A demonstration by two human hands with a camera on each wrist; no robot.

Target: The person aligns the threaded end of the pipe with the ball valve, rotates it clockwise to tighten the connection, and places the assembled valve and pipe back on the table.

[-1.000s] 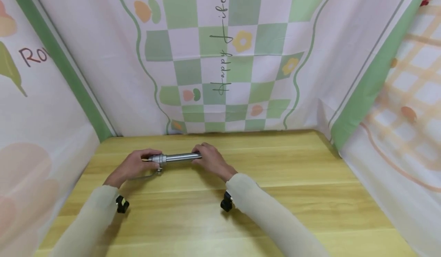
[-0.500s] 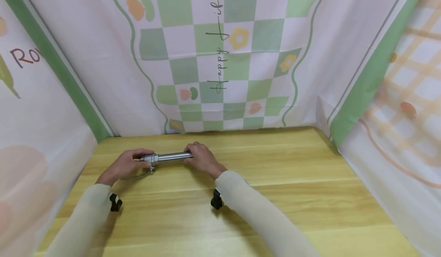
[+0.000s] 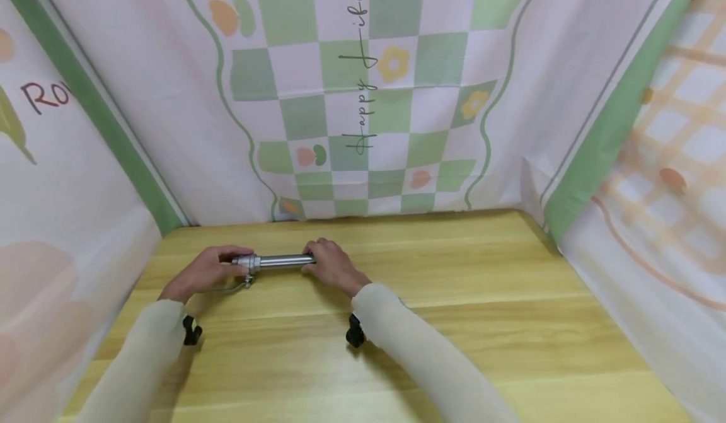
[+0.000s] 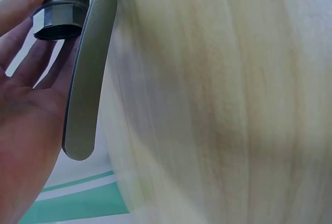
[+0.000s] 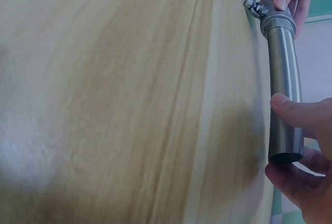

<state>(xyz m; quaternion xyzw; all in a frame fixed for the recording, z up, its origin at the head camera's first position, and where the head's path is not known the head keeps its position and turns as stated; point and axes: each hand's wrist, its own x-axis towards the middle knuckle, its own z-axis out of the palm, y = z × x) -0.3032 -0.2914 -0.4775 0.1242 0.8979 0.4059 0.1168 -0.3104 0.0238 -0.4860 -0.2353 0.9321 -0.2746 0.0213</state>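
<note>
A metal ball valve (image 3: pixel 245 261) with a long flat lever handle (image 4: pixel 91 79) is joined to a straight steel pipe (image 3: pixel 283 261). My left hand (image 3: pixel 211 268) grips the valve body, thumb on one side and fingers on the other. The valve's outer end is an open threaded socket facing my palm in the left wrist view. At the pipe's far end my right hand (image 3: pixel 333 264) holds the tube between thumb and fingers. In the right wrist view the pipe (image 5: pixel 282 79) runs from the valve down to its open end beside my right fingers.
Valve and pipe lie close over a wooden table (image 3: pixel 454 322), near its back edge. Patterned cloth (image 3: pixel 363 95) hangs behind the table and along both sides. Small black devices (image 3: pixel 355 331) are strapped at both wrists.
Over the last second the hands and the joined valve and pipe have shifted slightly left in the head view. Since half a second ago, the pipe's right end has dropped a little with my right hand.
</note>
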